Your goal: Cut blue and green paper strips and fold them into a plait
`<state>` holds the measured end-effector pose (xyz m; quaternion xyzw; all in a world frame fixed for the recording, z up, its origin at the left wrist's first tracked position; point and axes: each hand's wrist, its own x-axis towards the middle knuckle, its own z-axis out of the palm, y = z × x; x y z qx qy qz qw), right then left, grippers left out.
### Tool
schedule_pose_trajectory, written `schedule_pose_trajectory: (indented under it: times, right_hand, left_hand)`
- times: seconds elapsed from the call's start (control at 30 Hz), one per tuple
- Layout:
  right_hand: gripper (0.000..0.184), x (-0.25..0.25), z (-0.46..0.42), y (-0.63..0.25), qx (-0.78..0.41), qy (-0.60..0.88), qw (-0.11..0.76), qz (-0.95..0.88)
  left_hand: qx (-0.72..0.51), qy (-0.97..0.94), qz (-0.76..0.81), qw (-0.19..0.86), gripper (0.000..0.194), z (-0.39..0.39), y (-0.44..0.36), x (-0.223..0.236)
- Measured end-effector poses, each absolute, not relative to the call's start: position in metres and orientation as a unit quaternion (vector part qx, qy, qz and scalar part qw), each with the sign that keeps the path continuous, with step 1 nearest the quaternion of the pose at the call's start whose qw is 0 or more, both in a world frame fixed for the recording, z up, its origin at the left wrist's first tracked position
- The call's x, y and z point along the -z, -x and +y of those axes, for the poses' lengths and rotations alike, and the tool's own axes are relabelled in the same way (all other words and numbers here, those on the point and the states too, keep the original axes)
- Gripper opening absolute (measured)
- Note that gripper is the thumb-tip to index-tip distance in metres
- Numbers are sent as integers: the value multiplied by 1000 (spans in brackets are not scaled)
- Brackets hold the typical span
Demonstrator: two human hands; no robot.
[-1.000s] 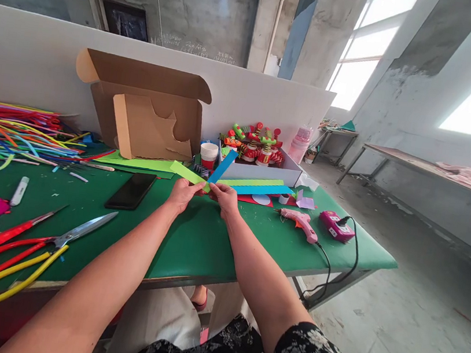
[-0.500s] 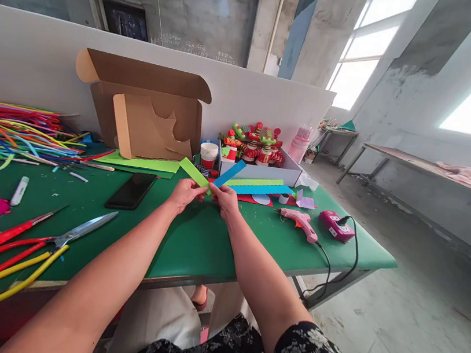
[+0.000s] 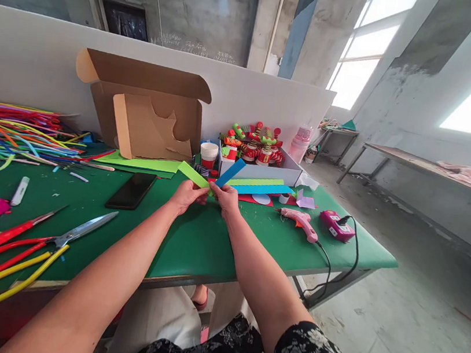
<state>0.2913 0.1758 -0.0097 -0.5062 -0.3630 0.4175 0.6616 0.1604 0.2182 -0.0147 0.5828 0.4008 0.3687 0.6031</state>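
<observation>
Between my two hands a green paper strip and a blue paper strip meet in a V, their lower ends together at my fingertips. My left hand pinches the green strip close to the join. Thumb and fingers of my right hand are closed on the blue strip. Both hands are just above the green table. Behind my right hand lie another long green strip and a long blue strip, over red paper with a pale round piece.
A pink glue gun and a purple power socket lie to the right, cords over the edge. On the left are scissors, a phone and many pipe cleaners. A white box of paper figures and paper cups stand behind.
The green strip has tilted slightly flatter, and the blue strip has shifted a little. Both hands keep their grip in nearly the same place.
</observation>
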Motion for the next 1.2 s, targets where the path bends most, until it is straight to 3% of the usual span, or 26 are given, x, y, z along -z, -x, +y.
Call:
schedule_pose_trajectory:
  times: [0.6,1.2]
  right_hand:
    - [34,11,175,-292,-425,518,644,-368]
    - [44,10,174,-288,-497,472,614,-390]
  left_hand:
    - [-386,-580,417,583,33,221,-160,17]
    - [-427,-569,417,566,36,223,-159,16]
